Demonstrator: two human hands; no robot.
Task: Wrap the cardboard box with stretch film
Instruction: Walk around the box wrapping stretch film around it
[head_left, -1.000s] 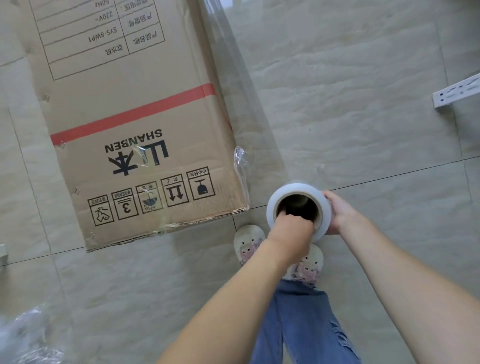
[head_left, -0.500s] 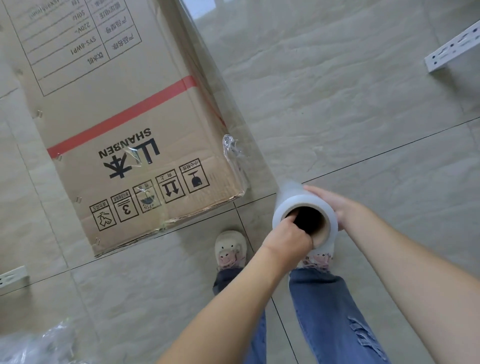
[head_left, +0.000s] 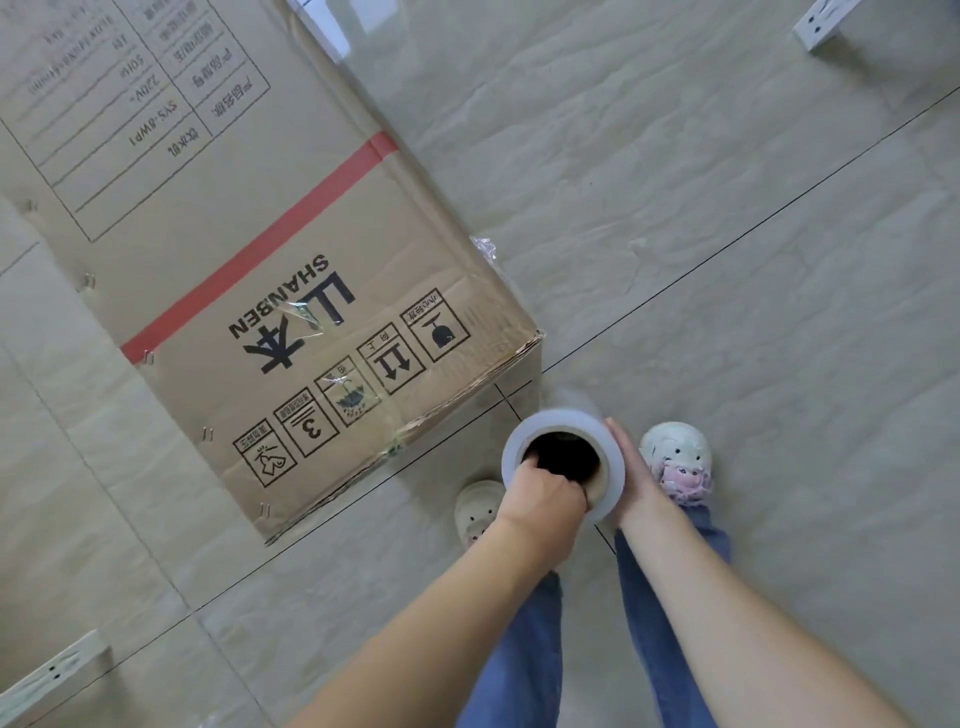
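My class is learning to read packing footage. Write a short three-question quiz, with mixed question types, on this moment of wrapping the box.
1. True or false: the cardboard box lies on a tiled floor.
2. Where are the left hand's fingers? A) hooked into the film roll's hollow core B) flat on the box C) hanging free
3. Fill in: the right hand lies along the roll's ____ side.

Key:
1. True.
2. A.
3. Outer.
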